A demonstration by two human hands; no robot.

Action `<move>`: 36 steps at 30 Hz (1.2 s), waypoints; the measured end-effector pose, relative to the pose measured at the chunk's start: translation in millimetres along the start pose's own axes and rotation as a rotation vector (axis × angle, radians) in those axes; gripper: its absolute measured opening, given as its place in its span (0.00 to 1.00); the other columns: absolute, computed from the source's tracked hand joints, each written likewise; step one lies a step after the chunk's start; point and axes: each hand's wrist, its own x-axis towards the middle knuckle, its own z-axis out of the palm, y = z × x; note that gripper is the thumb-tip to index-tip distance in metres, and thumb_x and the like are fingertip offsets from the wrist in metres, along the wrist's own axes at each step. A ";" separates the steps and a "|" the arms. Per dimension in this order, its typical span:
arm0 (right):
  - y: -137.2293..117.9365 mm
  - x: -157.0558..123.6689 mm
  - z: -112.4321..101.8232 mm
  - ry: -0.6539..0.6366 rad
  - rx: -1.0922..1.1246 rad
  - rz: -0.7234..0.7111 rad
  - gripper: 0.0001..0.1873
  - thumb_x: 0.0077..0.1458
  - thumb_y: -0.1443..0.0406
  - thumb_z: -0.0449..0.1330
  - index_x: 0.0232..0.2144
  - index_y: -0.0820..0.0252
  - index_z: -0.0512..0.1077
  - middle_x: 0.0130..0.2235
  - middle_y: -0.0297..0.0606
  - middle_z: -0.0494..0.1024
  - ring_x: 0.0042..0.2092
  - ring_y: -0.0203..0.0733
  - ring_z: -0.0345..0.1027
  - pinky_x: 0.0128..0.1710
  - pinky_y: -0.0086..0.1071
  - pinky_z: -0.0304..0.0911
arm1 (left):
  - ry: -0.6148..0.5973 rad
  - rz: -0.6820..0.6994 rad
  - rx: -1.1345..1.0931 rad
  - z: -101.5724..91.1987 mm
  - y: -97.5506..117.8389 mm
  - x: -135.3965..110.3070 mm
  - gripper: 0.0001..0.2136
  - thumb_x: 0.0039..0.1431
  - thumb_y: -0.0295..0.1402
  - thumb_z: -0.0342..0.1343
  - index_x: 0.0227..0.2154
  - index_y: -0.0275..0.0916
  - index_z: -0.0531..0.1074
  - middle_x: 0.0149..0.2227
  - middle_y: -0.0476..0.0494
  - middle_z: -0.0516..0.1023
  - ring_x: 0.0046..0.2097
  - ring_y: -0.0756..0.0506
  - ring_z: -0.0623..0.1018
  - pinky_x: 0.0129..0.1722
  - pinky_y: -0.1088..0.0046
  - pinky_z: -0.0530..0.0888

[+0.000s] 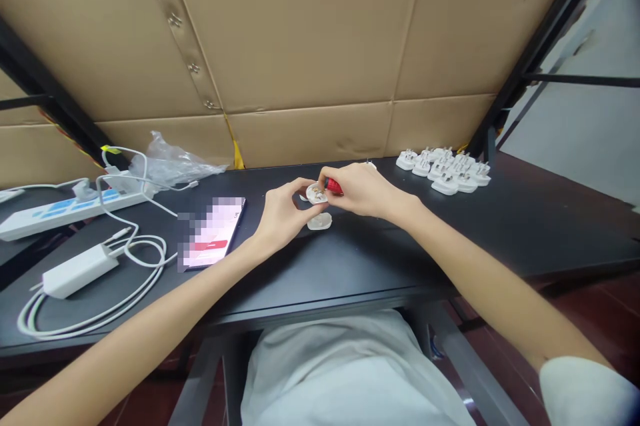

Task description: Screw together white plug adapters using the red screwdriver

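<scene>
Nearly level, red screwdriver (333, 187) points left into plug (316, 194).

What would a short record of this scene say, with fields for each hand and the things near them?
Left hand: holds an opened white plug
Right hand: holds a red-handled screwdriver at the plug
Below the hands: a white plug part
Far side, right: a group of white plugs
Left side: a phone, a power strip, a charger, a white cable, a plastic bag
Surface: a black table
</scene>
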 end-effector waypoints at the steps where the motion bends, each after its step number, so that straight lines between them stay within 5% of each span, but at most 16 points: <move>1: -0.2 -0.3 -0.4 -0.002 0.006 -0.002 0.08 0.66 0.66 0.63 0.46 0.54 0.79 0.35 0.34 0.84 0.34 0.42 0.73 0.35 0.32 0.51 | 0.000 -0.002 -0.001 0.0 -0.3 0.1 0.14 0.59 0.41 0.73 0.46 0.45 0.86 0.42 0.49 0.90 0.41 0.42 0.85 0.40 0.68 0.79; 6: -0.4 -2.5 -2.6 0.022 0.025 0.015 0.11 0.67 0.64 0.62 0.50 0.53 0.77 0.33 0.33 0.83 0.33 0.43 0.72 0.35 0.32 0.52 | 0.014 -0.021 0.007 -0.4 0.0 0.5 0.14 0.59 0.42 0.73 0.47 0.45 0.85 0.41 0.50 0.90 0.40 0.42 0.85 0.40 0.67 0.79; 12: -1.8 -1.7 -1.3 0.019 -0.022 0.046 0.09 0.72 0.58 0.60 0.43 0.54 0.79 0.33 0.36 0.83 0.33 0.43 0.73 0.34 0.33 0.52 | 0.019 -0.019 0.014 -0.7 0.8 0.2 0.15 0.59 0.44 0.72 0.46 0.45 0.85 0.42 0.49 0.90 0.42 0.41 0.85 0.40 0.67 0.80; 25: -1.8 -2.2 -2.8 0.008 -0.022 0.051 0.11 0.67 0.64 0.63 0.51 0.53 0.78 0.36 0.36 0.85 0.36 0.45 0.76 0.35 0.33 0.52 | 0.013 -0.018 0.006 0.0 0.7 -0.1 0.14 0.59 0.43 0.72 0.47 0.46 0.85 0.43 0.49 0.90 0.42 0.41 0.85 0.41 0.66 0.80; 32: -2.3 -1.7 -1.2 0.033 -0.022 0.064 0.09 0.71 0.58 0.61 0.43 0.53 0.80 0.34 0.36 0.84 0.34 0.44 0.74 0.34 0.34 0.52 | 0.016 -0.018 0.007 -0.2 0.3 -0.1 0.15 0.59 0.43 0.72 0.46 0.46 0.85 0.43 0.49 0.90 0.42 0.41 0.85 0.41 0.66 0.80; 36: -4.2 -1.8 -1.7 0.027 0.001 0.054 0.06 0.69 0.63 0.63 0.42 0.54 0.80 0.36 0.36 0.85 0.35 0.43 0.74 0.35 0.34 0.53 | 0.016 -0.012 0.010 0.2 -0.1 -0.3 0.14 0.59 0.42 0.72 0.47 0.45 0.85 0.43 0.49 0.90 0.43 0.41 0.86 0.41 0.66 0.80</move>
